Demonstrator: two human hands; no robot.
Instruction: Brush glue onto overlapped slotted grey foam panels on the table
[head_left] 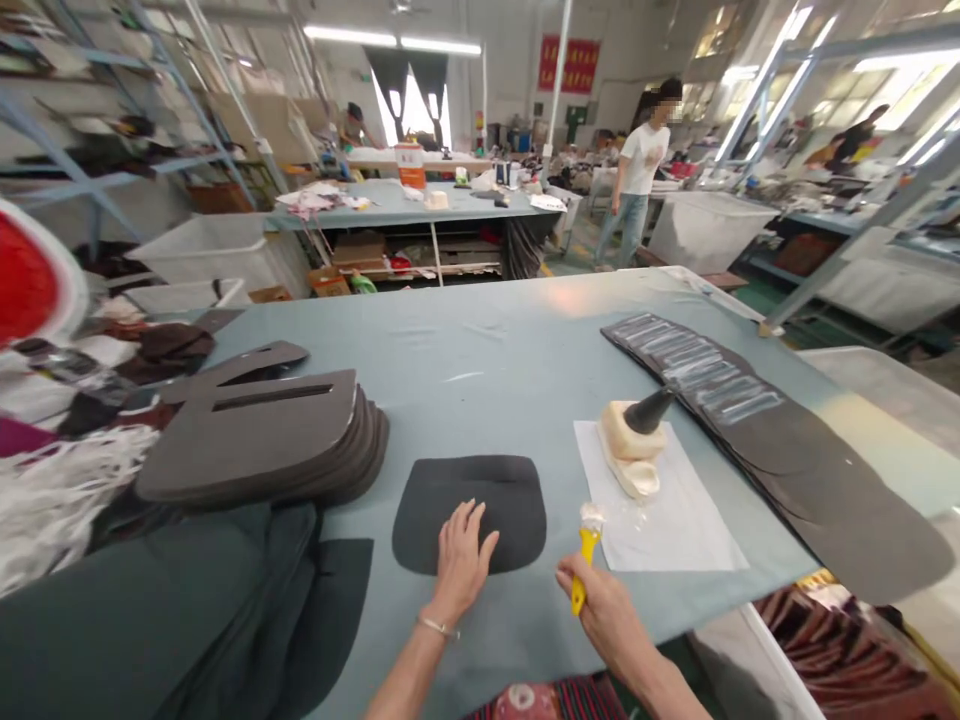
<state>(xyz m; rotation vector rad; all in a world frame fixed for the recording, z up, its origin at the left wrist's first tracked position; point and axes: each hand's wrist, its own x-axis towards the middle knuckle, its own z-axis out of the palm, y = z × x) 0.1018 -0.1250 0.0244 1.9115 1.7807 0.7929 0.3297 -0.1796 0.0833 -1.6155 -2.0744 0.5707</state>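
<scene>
My left hand (pixel 463 550) lies with its fingers stretched out on a dark grey rounded panel (pixel 510 505), flat on the blue-green table. In my right hand (pixel 600 595) is a brush (pixel 586 550) with a yellow handle, its pale bristles pointing away from me. Just beyond the brush, a white sheet (pixel 690 520) carries a cream-coloured block-like holder (pixel 611 432) with a black cone (pixel 649 410) on top and a small whitish dish (pixel 636 480) in front. Shiny wet spots show on the sheet near the dish.
Stacked grey slotted panels (pixel 255 440) sit at the left, behind dark green fabric (pixel 165 610). Overlapping grey pieces with whitish streaks (pixel 690 360) run along the right of the table (pixel 465 400). A person (pixel 637 170) is beyond the table, near a white bin (pixel 705 225).
</scene>
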